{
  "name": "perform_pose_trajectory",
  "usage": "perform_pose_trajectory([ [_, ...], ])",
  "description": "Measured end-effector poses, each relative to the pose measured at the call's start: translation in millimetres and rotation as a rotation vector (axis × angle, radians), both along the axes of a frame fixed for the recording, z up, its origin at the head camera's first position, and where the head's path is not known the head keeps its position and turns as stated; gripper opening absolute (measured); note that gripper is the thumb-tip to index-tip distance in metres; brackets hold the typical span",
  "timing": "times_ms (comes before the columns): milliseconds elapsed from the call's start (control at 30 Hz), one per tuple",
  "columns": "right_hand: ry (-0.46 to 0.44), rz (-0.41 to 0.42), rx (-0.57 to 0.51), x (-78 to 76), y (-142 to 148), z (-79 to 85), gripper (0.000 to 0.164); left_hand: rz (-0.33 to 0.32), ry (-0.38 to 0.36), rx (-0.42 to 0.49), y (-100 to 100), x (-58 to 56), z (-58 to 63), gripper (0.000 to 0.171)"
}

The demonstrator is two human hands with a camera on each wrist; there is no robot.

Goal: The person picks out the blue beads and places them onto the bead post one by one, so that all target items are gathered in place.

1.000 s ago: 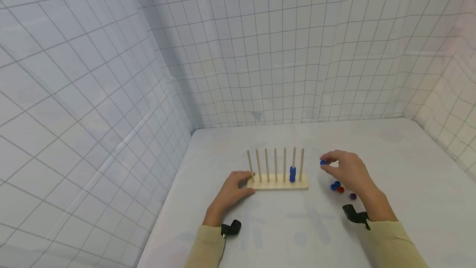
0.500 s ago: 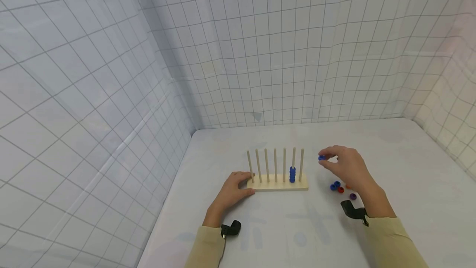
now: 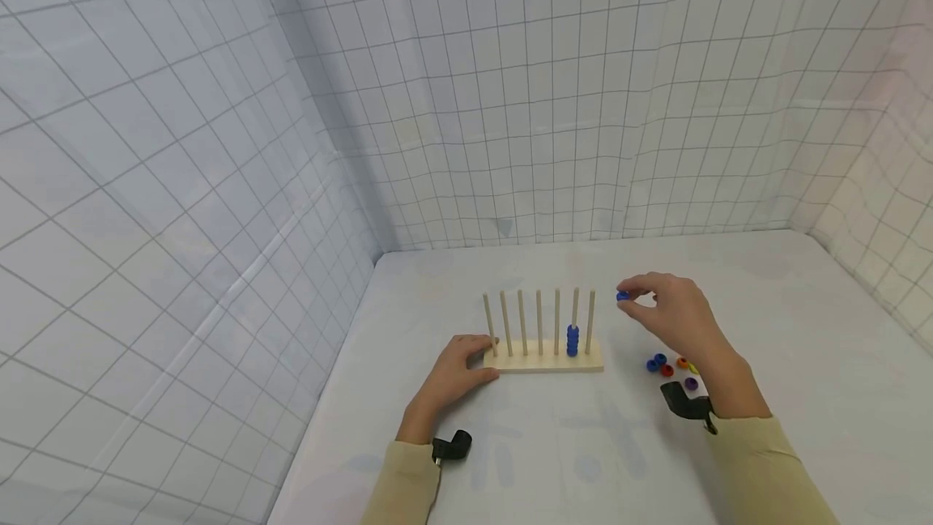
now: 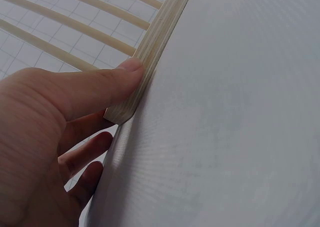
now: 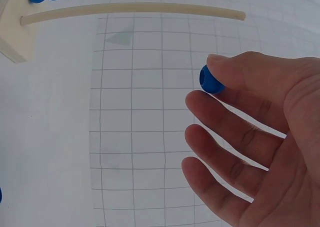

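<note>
Currently, a blue bead point(image 3: 623, 296) seems to be in transit to a wooden peg board point(image 3: 543, 363), which sits on a white counter point(image 3: 554, 460) just below the centre of the frame in the head view. Judging by the stack of blue beads point(image 3: 573, 341) on the second peg from the right, the step in hand looks like adding another of the same colour; which peg is meant cannot be told for certain. If it is that one, the next move calls for carrying the bead leftward past the rightmost peg point(image 3: 590, 322), centring its hole over the tip and letting it drop.

The right hand point(image 3: 681, 310), right of centre, pinches the bead between thumb and index finger, clear of every peg. In the right wrist view the other three fingers are loosely bent and spread apart, and the bead's hole faces the left of the frame.

The left hand point(image 3: 453, 369), left of centre, grips the board's left end, its thumb pressed on the front edge, apparently to steady it.

Lower right of centre, near the right forearm, lie loose beads: two blue, one red, one orange, one yellow partly hidden, and one purple point(image 3: 691, 384)
</note>
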State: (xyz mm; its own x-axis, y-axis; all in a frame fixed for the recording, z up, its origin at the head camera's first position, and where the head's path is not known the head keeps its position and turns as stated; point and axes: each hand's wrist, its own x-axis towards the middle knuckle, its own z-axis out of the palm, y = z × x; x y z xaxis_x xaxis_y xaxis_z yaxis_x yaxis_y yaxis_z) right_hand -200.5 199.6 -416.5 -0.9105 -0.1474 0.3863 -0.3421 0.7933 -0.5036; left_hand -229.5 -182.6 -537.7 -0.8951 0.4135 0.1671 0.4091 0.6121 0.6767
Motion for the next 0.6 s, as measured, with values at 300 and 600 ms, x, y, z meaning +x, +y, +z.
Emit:
perform_pose_trajectory([
  [300,0.021,0.012,0.002,-0.3,-6.6,14.9,0.023,0.008,-0.010,0.002,1.1,1.2,1.3,0.057],
  [600,0.046,0.027,-0.011,-1.3,-16.0,27.0,0.023,0.007,-0.009,0.000,1.3,0.8,-0.1,0.055],
])
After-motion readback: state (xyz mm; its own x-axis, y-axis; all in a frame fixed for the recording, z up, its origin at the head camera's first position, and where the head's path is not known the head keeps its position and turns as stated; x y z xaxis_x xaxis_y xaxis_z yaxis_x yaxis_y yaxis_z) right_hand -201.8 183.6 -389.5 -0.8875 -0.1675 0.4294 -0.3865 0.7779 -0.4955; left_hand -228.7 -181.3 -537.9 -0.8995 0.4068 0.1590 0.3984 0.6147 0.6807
